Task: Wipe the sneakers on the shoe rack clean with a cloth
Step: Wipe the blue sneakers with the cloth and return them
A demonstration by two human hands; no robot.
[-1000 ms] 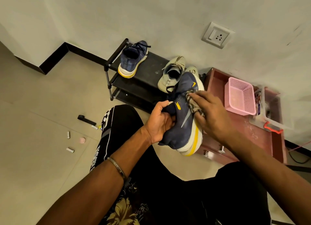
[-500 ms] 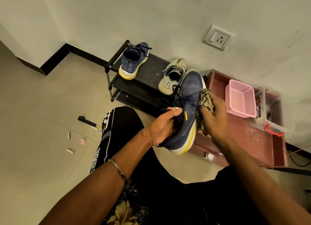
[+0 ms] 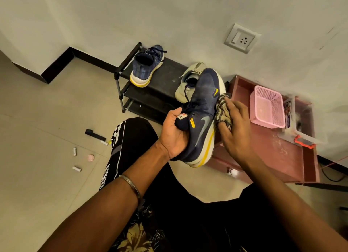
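Left hand (image 3: 174,134) grips navy sneaker (image 3: 202,118) at the collar; right hand (image 3: 234,125) presses cloth (image 3: 222,110) against midsole. Recommend firm, overlapping strokes.

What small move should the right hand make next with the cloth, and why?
Probably slide the cloth down along the sole edge toward the heel: the right hand presses it against the navy sneaker's side near the toe, while the left hand grips the collar.

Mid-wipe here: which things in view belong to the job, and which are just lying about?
Job:
navy sneaker in hand
striped cloth
navy sneaker on rack
beige sneaker
shoe rack

Lying about:
pink basket
maroon cabinet
wall socket
small floor bits
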